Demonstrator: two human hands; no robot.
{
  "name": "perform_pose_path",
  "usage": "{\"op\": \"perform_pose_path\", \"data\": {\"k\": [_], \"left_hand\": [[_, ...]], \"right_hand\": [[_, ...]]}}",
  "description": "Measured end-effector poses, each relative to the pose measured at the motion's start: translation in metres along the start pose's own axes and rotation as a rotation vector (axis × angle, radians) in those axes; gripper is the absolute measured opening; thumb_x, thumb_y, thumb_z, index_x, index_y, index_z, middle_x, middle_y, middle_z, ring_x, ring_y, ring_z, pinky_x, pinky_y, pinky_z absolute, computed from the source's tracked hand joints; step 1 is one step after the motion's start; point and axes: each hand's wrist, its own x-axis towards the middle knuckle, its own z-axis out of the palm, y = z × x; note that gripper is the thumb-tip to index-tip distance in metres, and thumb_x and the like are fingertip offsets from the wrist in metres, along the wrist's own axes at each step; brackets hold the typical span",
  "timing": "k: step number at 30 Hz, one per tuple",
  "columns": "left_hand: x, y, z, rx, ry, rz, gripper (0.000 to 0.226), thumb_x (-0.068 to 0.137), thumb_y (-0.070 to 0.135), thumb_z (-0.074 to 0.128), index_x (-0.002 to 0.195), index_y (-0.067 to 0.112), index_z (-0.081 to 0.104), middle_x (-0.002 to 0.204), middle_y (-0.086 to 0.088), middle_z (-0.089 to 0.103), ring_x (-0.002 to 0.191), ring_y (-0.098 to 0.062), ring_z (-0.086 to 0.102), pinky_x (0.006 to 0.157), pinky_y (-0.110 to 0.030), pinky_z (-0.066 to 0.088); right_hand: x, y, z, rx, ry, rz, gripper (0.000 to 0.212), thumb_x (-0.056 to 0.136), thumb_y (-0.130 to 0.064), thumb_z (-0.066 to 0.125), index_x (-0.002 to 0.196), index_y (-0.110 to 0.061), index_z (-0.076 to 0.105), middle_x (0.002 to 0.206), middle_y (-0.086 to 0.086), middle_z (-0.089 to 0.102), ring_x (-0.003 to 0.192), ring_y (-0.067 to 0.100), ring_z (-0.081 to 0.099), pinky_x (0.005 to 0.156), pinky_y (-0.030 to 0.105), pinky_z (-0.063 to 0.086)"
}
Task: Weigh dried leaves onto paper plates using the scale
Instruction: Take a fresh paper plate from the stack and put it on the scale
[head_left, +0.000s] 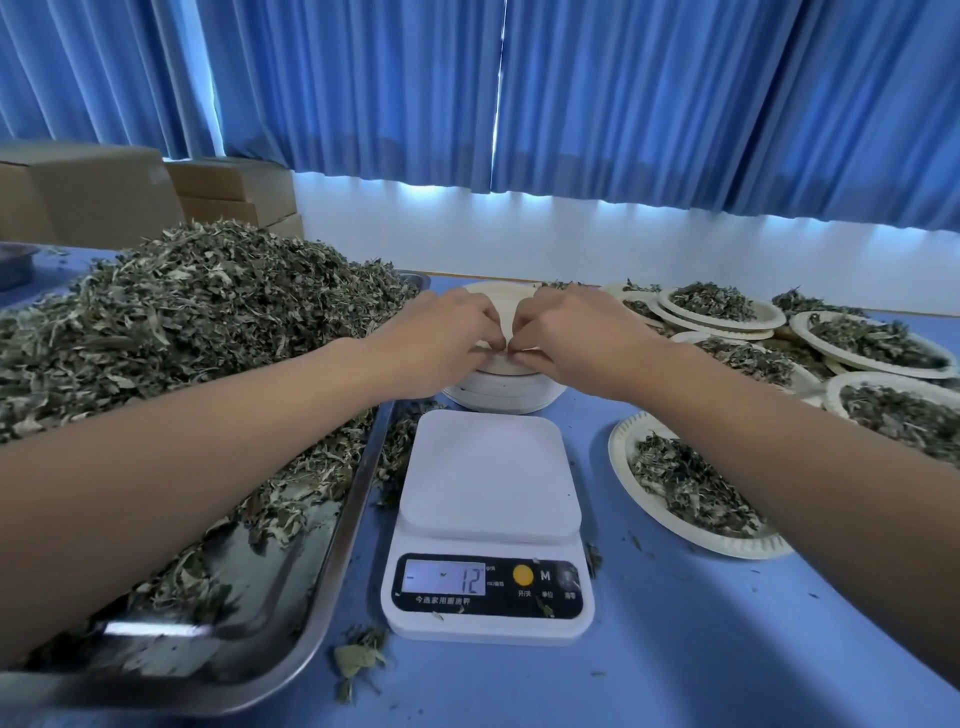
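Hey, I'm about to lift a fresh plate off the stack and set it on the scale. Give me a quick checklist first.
1. Scale platform bare: ok.
2. Display at zero: not ok, it reads 12 after a dash.
3. Grip on the top plate: ok, left hand and right hand pinch its near edge.
4. Only one plate separated from the stack of empty paper plates: cannot tell.
5. Dried leaves ready in the steel tray beside the scale: ok.

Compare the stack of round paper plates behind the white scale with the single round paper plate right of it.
The stack of round paper plates is bare, pinched by left hand and right hand; the single plate holds dried leaves, in neither hand. Both are pale, round.
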Motion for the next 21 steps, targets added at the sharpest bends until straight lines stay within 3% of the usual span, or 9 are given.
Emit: {"op": "perform_pose_path", "data": {"k": [6,9,18,21], "left_hand": [[0.0,0.0,0.0,-0.022,0.011,-0.002,0.024,0.099,0.024,0.055,0.115,0.029,0.072,0.128,0.008,0.058,0.123,-0.02,0.045,0.1,-0.044,0.037],[0.0,-0.001,0.0,-0.037,0.032,0.004,0.024,0.098,0.024,0.056,0.116,0.028,0.072,0.128,0.007,0.058,0.122,-0.021,0.046,0.1,-0.046,0.038],[0.006,-0.005,-0.015,-0.056,0.128,-0.016,0.026,0.1,0.035,0.052,0.115,0.023,0.071,0.122,0.003,0.061,0.115,-0.025,0.052,0.099,-0.049,0.04],[0.006,-0.002,-0.02,-0.072,0.143,-0.022,0.022,0.101,0.029,0.054,0.114,0.021,0.07,0.12,0.002,0.061,0.116,-0.023,0.052,0.1,-0.048,0.04]], "right_hand": [[0.001,0.001,0.001,-0.039,-0.014,-0.01,0.036,0.107,-0.036,0.039,0.117,-0.025,0.073,0.12,-0.007,0.064,0.116,0.021,0.053,0.081,0.034,0.039],[0.0,0.002,0.0,-0.063,-0.008,-0.023,0.039,0.108,-0.036,0.036,0.117,-0.023,0.072,0.119,-0.006,0.063,0.114,0.021,0.054,0.088,0.037,0.044],[-0.001,0.013,-0.006,-0.105,0.188,0.001,0.043,0.108,-0.03,0.034,0.102,-0.014,0.073,0.106,0.003,0.066,0.096,0.029,0.057,0.078,0.038,0.039],[-0.004,0.012,-0.006,-0.148,0.178,0.024,0.043,0.108,-0.029,0.027,0.104,-0.017,0.067,0.101,0.003,0.064,0.097,0.028,0.056,0.08,0.036,0.036]]}}
